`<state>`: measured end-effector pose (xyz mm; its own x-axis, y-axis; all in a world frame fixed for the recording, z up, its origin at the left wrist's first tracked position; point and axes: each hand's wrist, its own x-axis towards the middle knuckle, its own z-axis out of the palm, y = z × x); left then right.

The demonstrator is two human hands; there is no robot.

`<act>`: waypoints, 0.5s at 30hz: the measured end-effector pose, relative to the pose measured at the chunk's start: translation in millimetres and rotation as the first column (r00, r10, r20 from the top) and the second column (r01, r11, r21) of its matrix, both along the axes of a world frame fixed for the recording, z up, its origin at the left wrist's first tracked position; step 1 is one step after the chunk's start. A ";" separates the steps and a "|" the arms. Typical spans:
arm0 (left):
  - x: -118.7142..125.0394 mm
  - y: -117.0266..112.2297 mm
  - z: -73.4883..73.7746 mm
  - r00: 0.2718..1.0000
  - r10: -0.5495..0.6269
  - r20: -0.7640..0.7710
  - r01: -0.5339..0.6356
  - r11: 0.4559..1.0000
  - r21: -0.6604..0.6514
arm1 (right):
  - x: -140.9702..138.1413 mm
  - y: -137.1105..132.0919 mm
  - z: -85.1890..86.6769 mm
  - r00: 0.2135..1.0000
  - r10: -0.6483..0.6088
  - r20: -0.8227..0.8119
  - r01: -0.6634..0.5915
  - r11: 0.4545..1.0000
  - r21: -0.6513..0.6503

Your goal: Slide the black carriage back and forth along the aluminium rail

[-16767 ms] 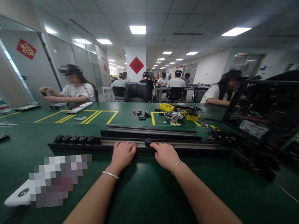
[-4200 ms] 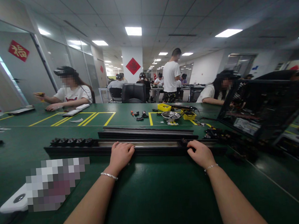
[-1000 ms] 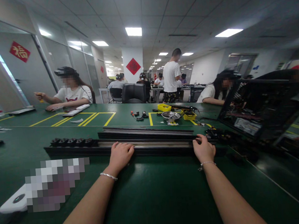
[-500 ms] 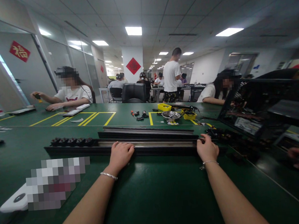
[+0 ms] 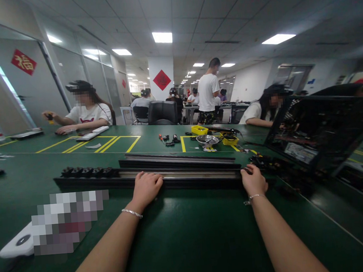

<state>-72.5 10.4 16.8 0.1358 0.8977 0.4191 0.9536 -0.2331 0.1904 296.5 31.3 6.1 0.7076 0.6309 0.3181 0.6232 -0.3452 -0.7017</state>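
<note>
Long black metal rail with silvery channel (image 5: 187, 175) lies flat, crosswise on the green table (image 5: 183, 236); small black blocks (image 5: 86, 172) line its left end.

right hand (image 5: 253, 181) fingertips hidden, white device (image 5: 17, 246) blurred

Left hand (image 5: 146, 189) and right hand (image 5: 253, 182) lie palm-down, arms outstretched.

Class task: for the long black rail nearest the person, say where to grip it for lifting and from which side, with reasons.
Grip the near rail with two hands spread apart, from the near side, fingers over its top edge. It lies flat and long, so one middle grip would likely let it tip. The left hand and right hand rest about there.
</note>
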 end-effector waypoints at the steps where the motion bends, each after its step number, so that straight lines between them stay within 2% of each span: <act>1: 0.0 0.3 -0.5 1.000 0.002 0.003 -0.002 1.000 0.002 | 1.8 1.0 -1.4 1.000 0.004 -0.022 -0.004 1.000 0.006; 10: -1.1 1.3 -3.0 1.000 -0.004 0.012 0.004 1.000 0.016 | 7.1 2.4 1.7 0.987 0.047 -0.151 -0.045 0.999 0.018; 15: -0.6 0.4 -1.3 1.000 -0.008 0.005 0.008 1.000 0.010 | 1.5 0.0 4.7 0.988 0.027 -0.153 -0.025 1.000 0.016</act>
